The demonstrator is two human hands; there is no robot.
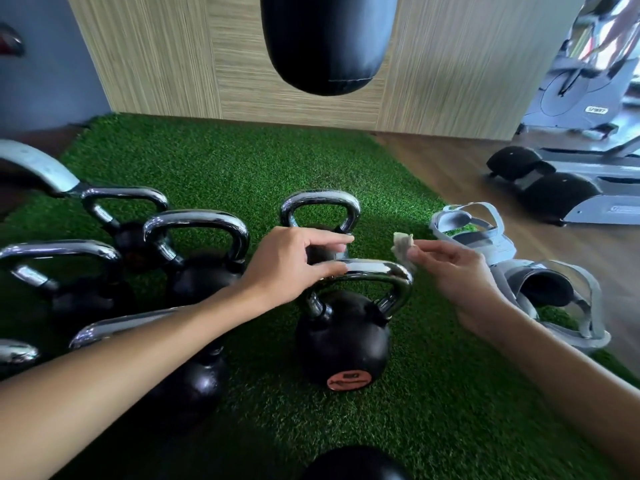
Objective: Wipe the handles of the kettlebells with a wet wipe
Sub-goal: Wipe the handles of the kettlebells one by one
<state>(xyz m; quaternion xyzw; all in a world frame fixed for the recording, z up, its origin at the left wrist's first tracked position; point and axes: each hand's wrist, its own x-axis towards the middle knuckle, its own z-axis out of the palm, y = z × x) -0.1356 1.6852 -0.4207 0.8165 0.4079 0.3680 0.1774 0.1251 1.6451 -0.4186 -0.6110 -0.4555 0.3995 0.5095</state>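
Note:
Several black kettlebells with chrome handles stand on green turf (242, 161). The nearest kettlebell (343, 341) sits in the middle, its chrome handle (377, 270) arching over it. My left hand (291, 265) holds the left part of that handle, thumb and fingers curled round it. My right hand (457, 275) is just right of the handle and pinches a crumpled wet wipe (403, 242) between thumb and fingers, slightly above the handle's right end. Another kettlebell (320, 209) stands right behind. More kettlebells (197, 258) crowd the left side.
A black punching bag (325, 43) hangs above the mat in front of a wood-panelled wall. Grey sandal-like straps (485, 237) lie at the mat's right edge. Exercise machines (581, 98) stand on the wooden floor at right. A dark round object (353, 465) shows at the bottom edge.

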